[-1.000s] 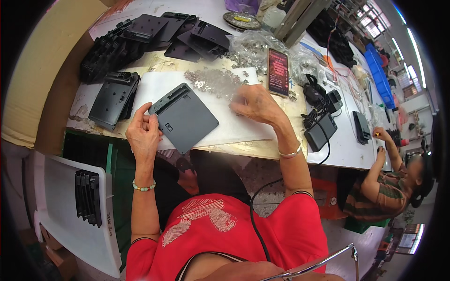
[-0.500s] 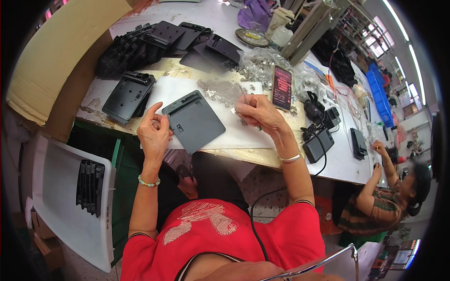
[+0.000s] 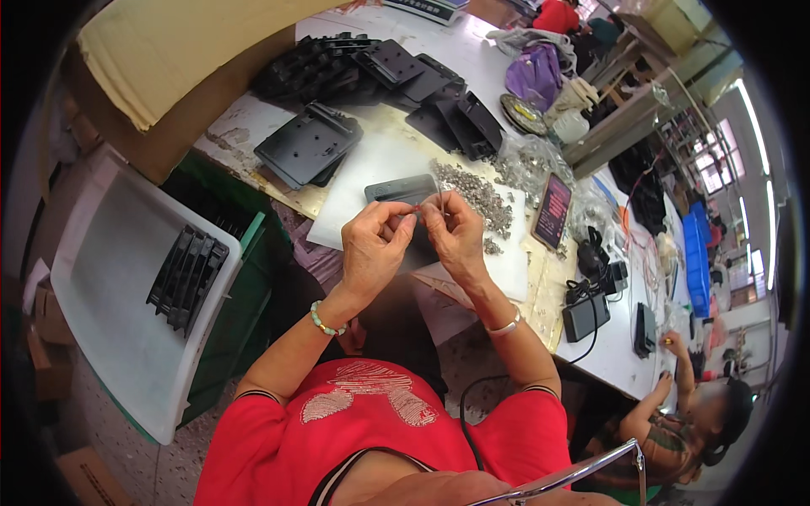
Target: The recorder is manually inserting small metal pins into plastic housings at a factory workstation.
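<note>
My left hand [image 3: 371, 244] and my right hand [image 3: 456, 236] meet over the near edge of the table, both with fingers pinched. Something small and reddish shows between the fingertips, too small to name. A thin metallic stick-like tool sticks up from my right fingers; its kind is unclear. Just beyond, a dark grey plastic panel [image 3: 396, 189] rests on a white sheet [image 3: 342, 211], largely hidden by my hands. A heap of small metal pieces [image 3: 485, 198] lies to the right of the panel.
Black plastic panels [image 3: 308, 143] are stacked at left, with more [image 3: 460, 122] behind. A phone [image 3: 553, 211] and a black power adapter [image 3: 585, 315] lie at right. At lower left, a white tray [image 3: 118, 278] holds black parts. Another person [image 3: 675, 413] works at far right.
My hands have come together; before, the left was beside the grey panel and the right over the metal pieces. The view has shifted, so the table appears further right.
</note>
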Tool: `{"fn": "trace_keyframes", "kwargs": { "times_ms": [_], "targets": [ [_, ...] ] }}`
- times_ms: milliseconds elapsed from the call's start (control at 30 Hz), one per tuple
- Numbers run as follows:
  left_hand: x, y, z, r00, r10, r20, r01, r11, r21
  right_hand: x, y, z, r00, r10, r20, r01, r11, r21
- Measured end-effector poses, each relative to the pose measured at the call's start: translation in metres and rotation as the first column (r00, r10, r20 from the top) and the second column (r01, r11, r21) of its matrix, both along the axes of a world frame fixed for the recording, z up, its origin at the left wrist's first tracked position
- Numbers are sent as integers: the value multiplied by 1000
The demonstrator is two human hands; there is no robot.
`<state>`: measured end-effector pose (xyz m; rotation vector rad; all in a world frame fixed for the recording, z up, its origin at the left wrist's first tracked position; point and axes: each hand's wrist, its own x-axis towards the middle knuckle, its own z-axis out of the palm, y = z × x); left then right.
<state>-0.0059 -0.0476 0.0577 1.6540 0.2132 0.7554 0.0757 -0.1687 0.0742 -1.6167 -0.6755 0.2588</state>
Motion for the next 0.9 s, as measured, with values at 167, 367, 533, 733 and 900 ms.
{"fn": "trace_keyframes", "kwargs": {
  "times_ms": [167,367,533,733,900],
  "targets": [
    [-1,4,-4,1000,7,17,-5,993,-119,-14,9,4,998,5,67,-7,999,34],
    [2,14,-4,986,83,147,-125,946,299,-2,1,3,980,7,196,24,988,-153],
    [6,17,-7,979,74,191,-160,857,489,3,3,11,844,70,532,79,965,-252],
    [8,19,-9,987,33,156,-117,811,573,9,2,-3,754,134,643,79,953,-291],
    [8,22,-11,996,45,70,-75,852,518,14,2,-4,837,135,530,71,934,-350]
  ]
}}
